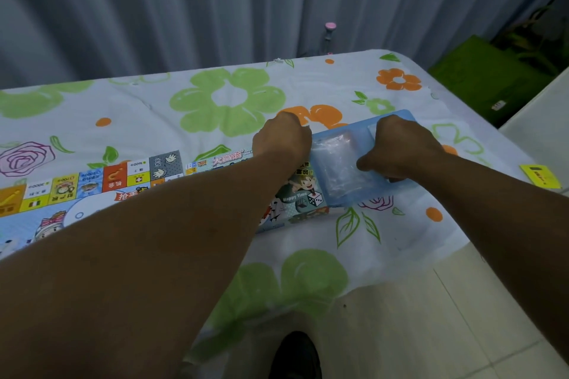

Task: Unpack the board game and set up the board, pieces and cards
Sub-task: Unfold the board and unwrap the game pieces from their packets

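Tray (341, 198) in right grip (400, 148) touches box (295, 194) beside board (92, 184).

Single head view, facing forward and down.
I look from above the near edge of the table (400, 237), close over my left hand (281, 140) and right hand (403, 148); the far edge and grey curtain (184, 9) fill the top.

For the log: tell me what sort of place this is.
Probably a room at home: a flowered cloth covers the work surface, grey curtains hang behind it, and there is a tiled floor.
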Demonstrator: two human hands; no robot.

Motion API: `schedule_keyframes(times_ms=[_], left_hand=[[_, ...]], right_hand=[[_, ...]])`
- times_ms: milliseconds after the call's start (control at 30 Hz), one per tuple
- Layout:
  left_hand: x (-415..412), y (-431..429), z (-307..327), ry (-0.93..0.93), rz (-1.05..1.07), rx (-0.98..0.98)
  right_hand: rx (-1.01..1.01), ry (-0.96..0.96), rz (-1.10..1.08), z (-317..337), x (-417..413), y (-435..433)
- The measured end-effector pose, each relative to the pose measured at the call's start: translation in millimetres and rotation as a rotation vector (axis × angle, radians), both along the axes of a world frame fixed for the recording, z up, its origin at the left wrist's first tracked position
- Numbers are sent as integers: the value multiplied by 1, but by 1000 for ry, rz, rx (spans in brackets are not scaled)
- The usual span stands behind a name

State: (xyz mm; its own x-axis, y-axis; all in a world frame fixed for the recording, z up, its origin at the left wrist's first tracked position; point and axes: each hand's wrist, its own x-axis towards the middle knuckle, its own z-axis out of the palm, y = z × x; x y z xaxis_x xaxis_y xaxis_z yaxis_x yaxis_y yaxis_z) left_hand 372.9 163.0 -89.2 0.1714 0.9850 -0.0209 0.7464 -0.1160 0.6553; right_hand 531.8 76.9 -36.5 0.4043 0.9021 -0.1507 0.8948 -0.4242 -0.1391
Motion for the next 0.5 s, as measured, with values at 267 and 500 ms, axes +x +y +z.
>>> schedule_keyframes(times_ms=[267,500], left_hand=[[3,-2,7,-81,-12,-20],[1,-1,13,-160,-6,-43]], right_hand=[[27,-88,82,-7,-8,7],[66,-90,19,-1,-15,11]])
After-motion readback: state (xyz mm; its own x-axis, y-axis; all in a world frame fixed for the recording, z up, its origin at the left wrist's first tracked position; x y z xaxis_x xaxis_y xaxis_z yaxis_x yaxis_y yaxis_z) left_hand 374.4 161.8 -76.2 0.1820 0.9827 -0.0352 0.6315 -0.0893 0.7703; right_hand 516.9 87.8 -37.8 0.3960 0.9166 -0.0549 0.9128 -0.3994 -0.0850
